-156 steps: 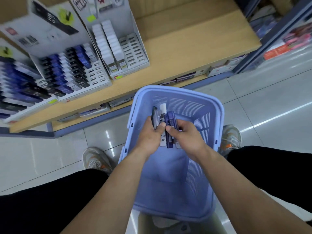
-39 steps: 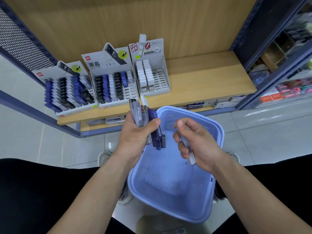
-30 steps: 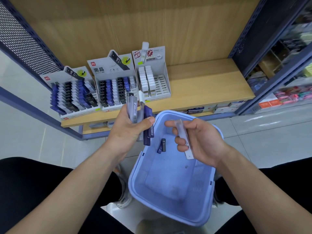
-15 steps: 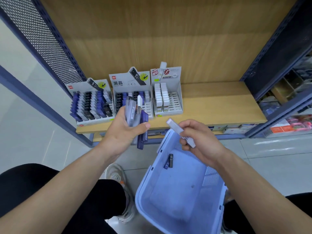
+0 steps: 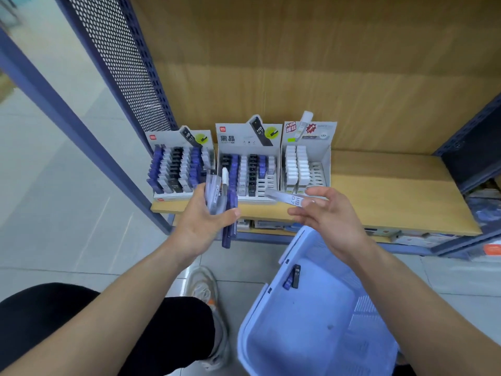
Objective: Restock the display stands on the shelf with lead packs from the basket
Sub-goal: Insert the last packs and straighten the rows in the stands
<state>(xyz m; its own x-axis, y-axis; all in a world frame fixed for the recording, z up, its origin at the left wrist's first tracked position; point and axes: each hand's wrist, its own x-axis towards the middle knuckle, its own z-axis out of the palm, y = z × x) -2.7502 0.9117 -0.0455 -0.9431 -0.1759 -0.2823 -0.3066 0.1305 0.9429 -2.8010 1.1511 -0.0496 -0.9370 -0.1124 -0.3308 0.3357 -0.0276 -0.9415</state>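
Head view is looking down on a low wooden shelf [image 5: 393, 191] with both arms reaching toward it. Left hand [image 5: 202, 226] is gripping a bundle [image 5: 219, 196] of lead packs upright, the thumb crossing the front and the fingers curling behind. The bundle is mixing clear, white-capped and dark blue packs, and the blue ones are sticking out below the palm. It is hovering in front of the gap between the left stand [image 5: 179, 169] and the middle stand [image 5: 248, 169]; whether it is touching either cannot be told.

Right hand [image 5: 328, 218] is pinching a single clear pack [image 5: 287, 198] marked HB 0.7 between thumb and fingers, the other fingers spreading loosely. That pack is lying nearly level, its free end pointing left at the middle stand's front right corner, just below the right stand [image 5: 306, 166].

All three stands are sitting side by side at the shelf's left end, beside a blue mesh panel [image 5: 122, 63]. The left one is showing full rows of blue, black and pale packs. The middle one is showing bare slots at its front right. The right one is carrying two columns of white packs on its left, with bare slots beside them.

The basket [image 5: 306, 343] is sitting under the right forearm, tilting toward the shelf. Two small packs [image 5: 292, 276], one blue and one black, are lying against its left wall. A shoe [image 5: 203, 289] is showing between the forearms.
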